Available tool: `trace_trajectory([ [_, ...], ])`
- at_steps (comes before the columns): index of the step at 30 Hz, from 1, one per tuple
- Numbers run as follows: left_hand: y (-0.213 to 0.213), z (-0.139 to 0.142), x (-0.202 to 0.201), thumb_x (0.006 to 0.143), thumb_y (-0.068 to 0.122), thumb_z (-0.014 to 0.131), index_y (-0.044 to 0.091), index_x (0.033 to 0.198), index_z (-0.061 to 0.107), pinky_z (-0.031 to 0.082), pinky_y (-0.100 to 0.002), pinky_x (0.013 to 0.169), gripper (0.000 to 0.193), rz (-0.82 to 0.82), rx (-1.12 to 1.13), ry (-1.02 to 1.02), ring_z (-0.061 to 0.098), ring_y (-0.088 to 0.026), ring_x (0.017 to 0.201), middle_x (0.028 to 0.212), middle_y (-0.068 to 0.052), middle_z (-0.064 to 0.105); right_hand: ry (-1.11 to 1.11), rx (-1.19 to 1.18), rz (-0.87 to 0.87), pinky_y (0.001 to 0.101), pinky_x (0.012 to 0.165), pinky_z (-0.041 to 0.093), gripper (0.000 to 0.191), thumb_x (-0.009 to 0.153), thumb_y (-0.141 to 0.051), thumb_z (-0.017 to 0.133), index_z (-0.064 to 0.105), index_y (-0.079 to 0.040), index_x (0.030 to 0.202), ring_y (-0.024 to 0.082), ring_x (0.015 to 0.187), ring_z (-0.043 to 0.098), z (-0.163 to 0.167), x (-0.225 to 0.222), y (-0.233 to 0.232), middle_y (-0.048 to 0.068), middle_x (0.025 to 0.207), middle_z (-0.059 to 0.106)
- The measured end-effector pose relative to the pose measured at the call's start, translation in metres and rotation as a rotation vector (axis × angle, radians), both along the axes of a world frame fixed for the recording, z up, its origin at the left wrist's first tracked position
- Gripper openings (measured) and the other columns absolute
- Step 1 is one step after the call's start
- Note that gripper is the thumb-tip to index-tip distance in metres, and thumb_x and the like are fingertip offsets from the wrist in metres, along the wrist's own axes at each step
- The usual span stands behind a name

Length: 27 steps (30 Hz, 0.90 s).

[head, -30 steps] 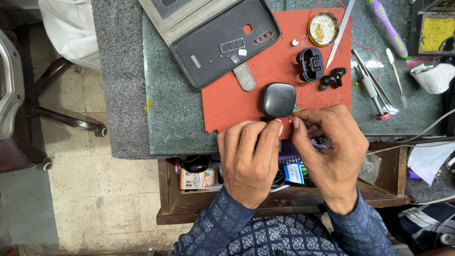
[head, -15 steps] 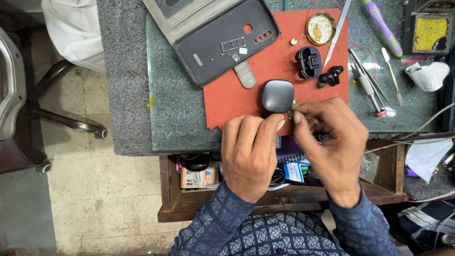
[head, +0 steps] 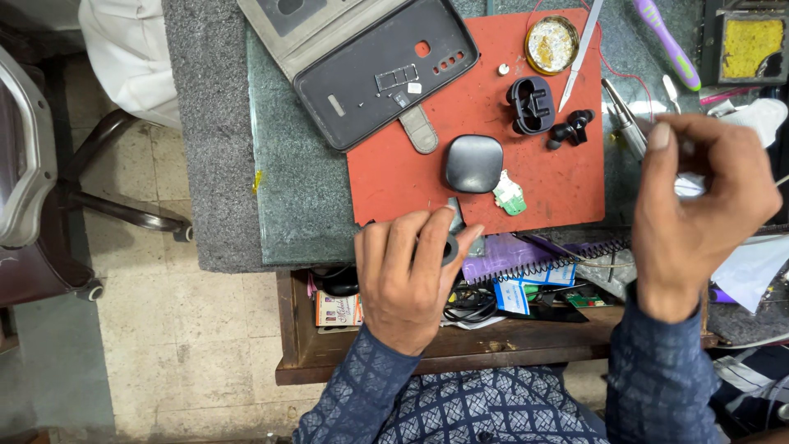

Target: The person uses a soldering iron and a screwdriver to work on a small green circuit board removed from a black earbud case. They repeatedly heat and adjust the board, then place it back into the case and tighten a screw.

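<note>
Now the work looks like an earbud case taken apart on the red mat point(head: 394, 177), with the parts-handling step in hand. The left hand point(head: 407, 284) sits just below the mat's lower edge, its fingers pinching a small dark ring-shaped part point(head: 449, 249) between thumb and forefinger. The right hand point(head: 699, 210) is lifted off to the right of the mat, fingers curled together as if nipping something thin; what it grasps, if anything, I cannot tell (the fingertips blur into the clutter behind).

On the mat lie the rounded black case shell point(head: 473, 163), touching it a small green circuit board point(head: 509, 196), and further up a black inner frame point(head: 531, 105) and a pair of black earbuds point(head: 570, 128). A phone in a flip cover point(head: 382, 70) overlaps the mat's upper left corner; a round tin of flux point(head: 551, 43) sits at its top edge.

My judgement: the next move calls for bringing the ring steadily back over the mat and seating it squarely, without nudging the loose board.
</note>
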<state>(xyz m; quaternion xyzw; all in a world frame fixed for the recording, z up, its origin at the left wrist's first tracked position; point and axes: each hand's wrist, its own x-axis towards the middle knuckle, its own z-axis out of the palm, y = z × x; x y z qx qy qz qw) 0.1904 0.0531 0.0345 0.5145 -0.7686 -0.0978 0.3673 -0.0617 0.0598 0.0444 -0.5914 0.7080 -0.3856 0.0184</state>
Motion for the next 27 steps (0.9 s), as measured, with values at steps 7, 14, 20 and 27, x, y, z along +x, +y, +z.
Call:
trace_trajectory([
  [7,-0.004,0.012,0.013,0.089,0.012,0.091,0.003,0.111,0.072,0.051,-0.038,0.071,0.031,-0.026,-0.031,0.092,0.06,-0.021,0.084,0.1,-0.005,0.062,0.24,-0.067,0.064,0.0323,0.088,0.047,0.021,0.105,0.004,0.067,0.067,0.003,0.126,0.024,0.102,0.058,-0.001,-0.009,-0.009,0.015,0.119,0.064],
  [14,-0.025,0.01,0.02,0.089,0.014,0.09,0.006,0.118,0.07,0.053,-0.04,0.084,0.035,0.138,-0.022,0.067,0.063,-0.025,0.097,0.11,-0.007,0.063,0.123,0.026,0.221,0.0362,0.095,0.047,0.023,0.099,-0.01,0.083,0.07,-0.004,0.117,0.025,0.109,0.062,0.017,0.05,0.003,0.011,0.117,0.07],
  [20,-0.027,0.015,0.018,0.092,0.013,0.085,0.008,0.136,0.063,0.052,-0.041,0.096,0.05,0.125,0.121,0.056,0.061,-0.027,0.113,0.126,-0.008,0.059,0.085,0.088,0.311,0.0412,0.095,0.044,0.041,0.086,-0.016,0.088,0.07,-0.004,0.12,0.028,0.107,0.061,0.023,0.072,0.001,0.01,0.114,0.068],
  [27,-0.016,0.045,0.018,0.088,0.001,0.071,0.006,0.147,0.053,0.043,-0.047,0.115,0.062,-0.01,0.156,-0.02,0.045,-0.033,0.138,0.147,-0.013,0.048,0.081,0.089,0.275,0.0417,0.091,0.045,0.031,0.087,-0.009,0.086,0.071,-0.007,0.115,0.03,0.104,0.057,0.022,0.075,-0.001,0.009,0.109,0.068],
])
